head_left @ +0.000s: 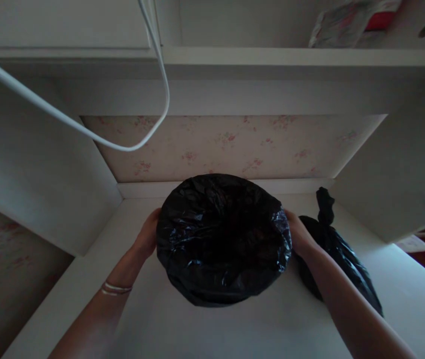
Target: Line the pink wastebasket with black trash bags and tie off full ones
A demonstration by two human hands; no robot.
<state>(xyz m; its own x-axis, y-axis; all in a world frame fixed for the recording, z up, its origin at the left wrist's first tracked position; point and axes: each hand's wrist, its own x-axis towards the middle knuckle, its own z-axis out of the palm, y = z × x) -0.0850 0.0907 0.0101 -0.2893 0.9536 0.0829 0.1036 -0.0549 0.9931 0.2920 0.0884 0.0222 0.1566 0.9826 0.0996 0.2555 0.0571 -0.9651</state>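
Between my two hands is a round bin lined with a black trash bag (223, 239), its opening facing up towards me and the bag folded over the rim. My left hand (148, 234) grips its left side; the fingers go out of sight behind the bag. On the opposite side my right hand (298, 233) holds it the same way, fingertips hidden. Right of my right forearm lies a tied black garbage bag (350, 264) with a knotted top, partly covered by that forearm.
The white desk surface (152, 319) lies below, with white side panels left and right and flowered wallpaper (227, 144) behind. A white cable (130, 148) hangs in a loop at upper left. Overhead, a shelf (272, 56) bears a clear plastic package (341, 25).
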